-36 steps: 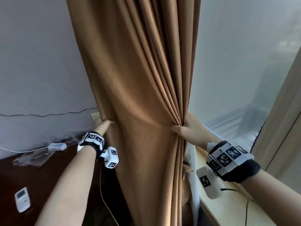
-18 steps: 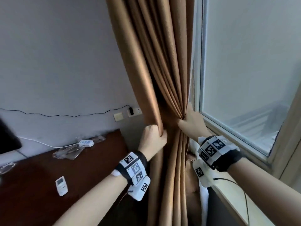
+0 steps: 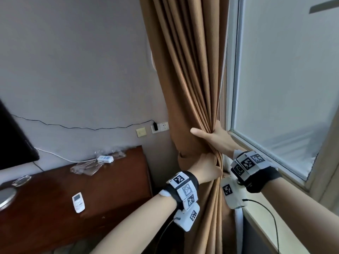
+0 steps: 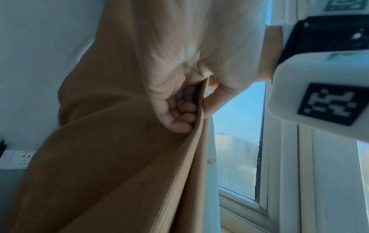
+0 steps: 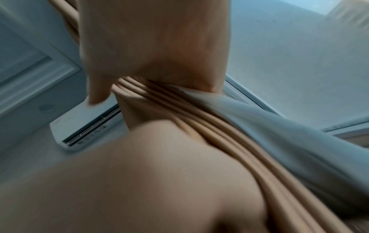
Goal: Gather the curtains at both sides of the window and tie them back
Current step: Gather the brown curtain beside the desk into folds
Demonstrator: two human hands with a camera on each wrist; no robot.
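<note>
Both hands clamp the brown curtain: left hand bunching below, right hand above — soft, heavy pleats, best held mid-height.

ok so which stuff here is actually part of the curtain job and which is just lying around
Part of the job:
brown curtain, bunched
left hand, gripping it low
right hand, gripping it above
window

Just lying about:
white remote on the wooden desk
small white box
clear plastic wrap
wall socket
</note>
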